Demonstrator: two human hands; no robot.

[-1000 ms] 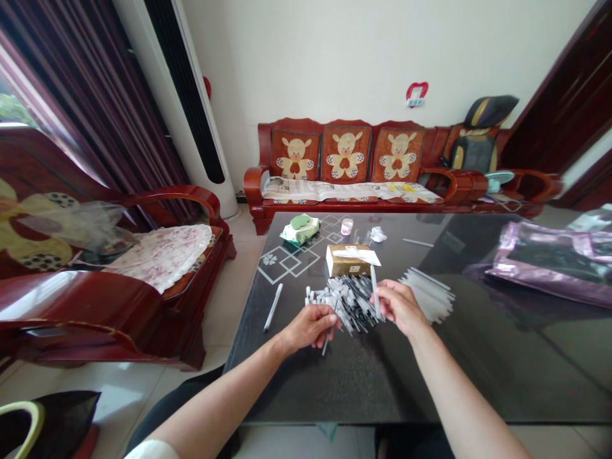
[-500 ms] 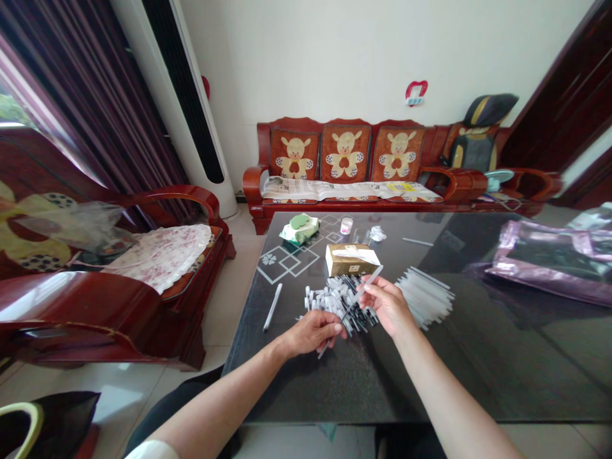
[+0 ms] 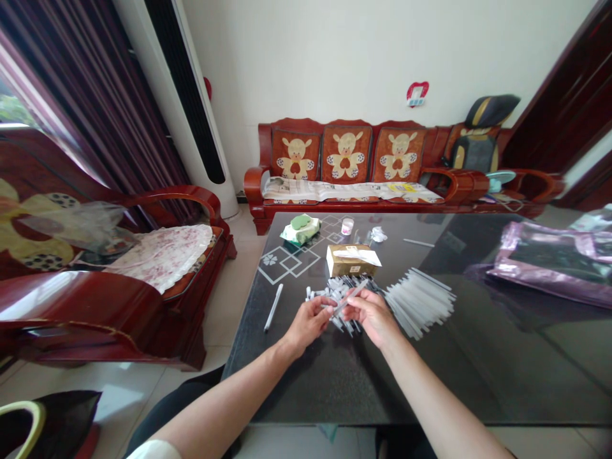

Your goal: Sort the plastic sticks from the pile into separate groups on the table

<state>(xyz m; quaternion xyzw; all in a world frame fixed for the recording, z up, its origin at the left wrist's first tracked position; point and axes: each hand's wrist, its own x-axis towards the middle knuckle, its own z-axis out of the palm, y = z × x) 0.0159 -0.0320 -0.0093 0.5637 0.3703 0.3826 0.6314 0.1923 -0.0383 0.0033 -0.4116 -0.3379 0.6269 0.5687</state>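
A translucent pen barrel slants between my two hands, over a pile of pen parts. My right hand is closed, pinching it between thumb and fingers. At its lower end the fingertips of my left hand are pressed together; whether a thin refill is also in them is hidden. Below and behind the hands lies the heap of white-capped and black pen parts. Just right of my right hand, many loose clear barrels lie side by side in a fanned stack.
A tissue box stands behind the heap. One pen lies at the left, a thin stick farther back. Wet wipes, a small cup and crumpled tissue are at the back, a purple-edged plastic bag at the right.
My hands have come together. The right hand lowered the barrel to the left, and the left hand rose slightly; the thin rod that stuck out below it no longer shows.
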